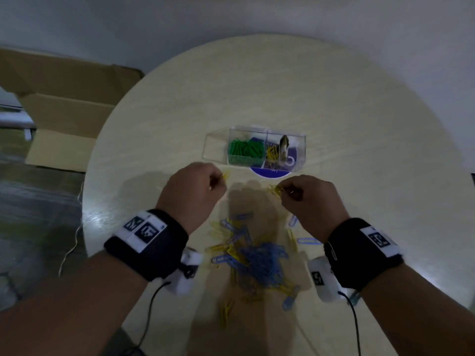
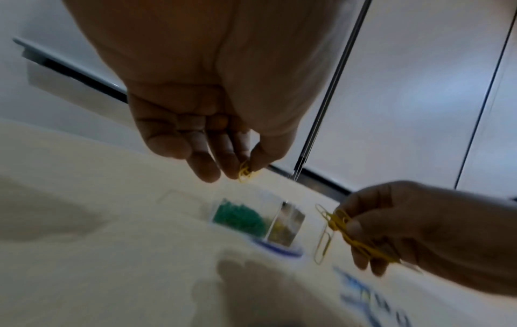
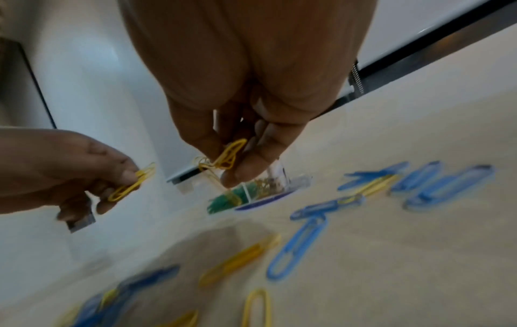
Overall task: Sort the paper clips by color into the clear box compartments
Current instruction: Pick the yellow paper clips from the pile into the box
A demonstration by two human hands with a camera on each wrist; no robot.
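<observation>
Above a round table (image 1: 334,104), the person's left hand (image 1: 195,188) pinches one yellow clip (image 1: 226,175); the right hand (image 1: 308,199) clamps a tangled yellow bunch (image 1: 276,190). The clear box (image 1: 254,147) sits just beyond. A loosely hooked clip could drop back into the mixed pile (image 1: 257,255).

On the table (image 1: 359,124), the clear box (image 1: 254,150) sits at twelve o'clock from the paper clip pile (image 1: 257,255), hands between.

Round pale wood table (image 1: 334,104); cardboard boxes (image 1: 64,104) on floor at left; white wall (image 1: 257,14) behind.
</observation>
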